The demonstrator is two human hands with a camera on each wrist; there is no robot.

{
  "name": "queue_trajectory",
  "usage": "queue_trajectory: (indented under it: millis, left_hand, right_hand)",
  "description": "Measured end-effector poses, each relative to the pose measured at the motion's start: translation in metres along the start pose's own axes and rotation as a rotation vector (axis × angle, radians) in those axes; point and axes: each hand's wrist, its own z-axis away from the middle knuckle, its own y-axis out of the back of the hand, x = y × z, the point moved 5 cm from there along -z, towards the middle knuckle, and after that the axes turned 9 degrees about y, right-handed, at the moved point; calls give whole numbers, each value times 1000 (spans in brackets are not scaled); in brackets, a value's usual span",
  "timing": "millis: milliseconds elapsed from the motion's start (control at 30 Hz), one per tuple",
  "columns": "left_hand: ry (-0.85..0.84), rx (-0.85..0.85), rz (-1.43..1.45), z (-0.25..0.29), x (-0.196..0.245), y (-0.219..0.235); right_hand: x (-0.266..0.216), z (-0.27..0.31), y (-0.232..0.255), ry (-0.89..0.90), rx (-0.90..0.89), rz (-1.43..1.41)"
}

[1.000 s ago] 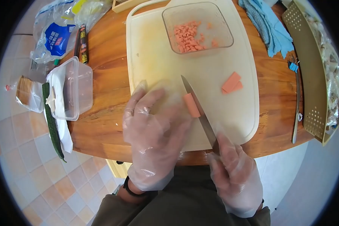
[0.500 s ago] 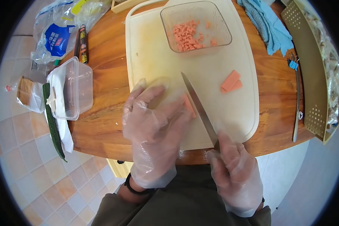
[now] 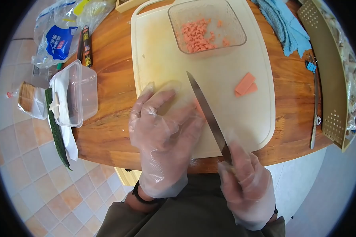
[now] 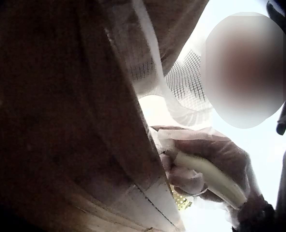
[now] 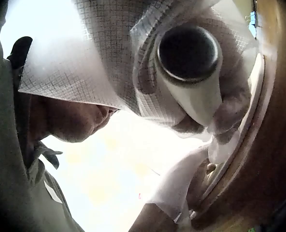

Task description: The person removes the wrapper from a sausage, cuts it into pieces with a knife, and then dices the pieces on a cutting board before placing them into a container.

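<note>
The right hand (image 3: 247, 183), in a clear plastic glove, grips a knife (image 3: 207, 110) whose blade points away over the white cutting board (image 3: 251, 122). Its pale handle (image 5: 194, 99) shows in the right wrist view within the curled fingers. Along the blade's left side lies a pink piece (image 3: 200, 108), mostly covered by the gloved left hand (image 3: 162, 138), whose fingertips rest on it and on the board. Two flat pink slices (image 3: 246, 84) overlap on the board's right. A clear square container (image 3: 235, 33) at the board's far end holds many small pink cubes (image 3: 195, 34).
At left are an open plastic box (image 3: 89, 91), a cucumber (image 3: 58, 138), bagged bread (image 3: 26, 96) and a blue-labelled bag (image 3: 60, 42). At right stand a blue cloth (image 3: 283, 29), a long metal tool with a clip (image 3: 314, 110) and a perforated bin (image 3: 330, 75).
The knife has shifted left to lie against the pink piece. The left fingers have come over that piece, covering more of it than before.
</note>
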Motion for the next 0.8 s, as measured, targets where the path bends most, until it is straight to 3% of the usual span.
queue_trajectory:
  millis: [67,600,667,800]
  left_hand:
    - [-28,19,18,0,0,-1]
    - [-11,18,2,-1,3,1]
    - [4,19,6,0,3,1]
    - [-24,-2,-2,-1,7,-1]
  right_hand:
    - [0,-1,0,-100,-88,6]
    - [2,0,-4,-18,-30,33]
    - [3,1,-6,-153,-118,4]
    - [3,3,-14,-112,-93,79]
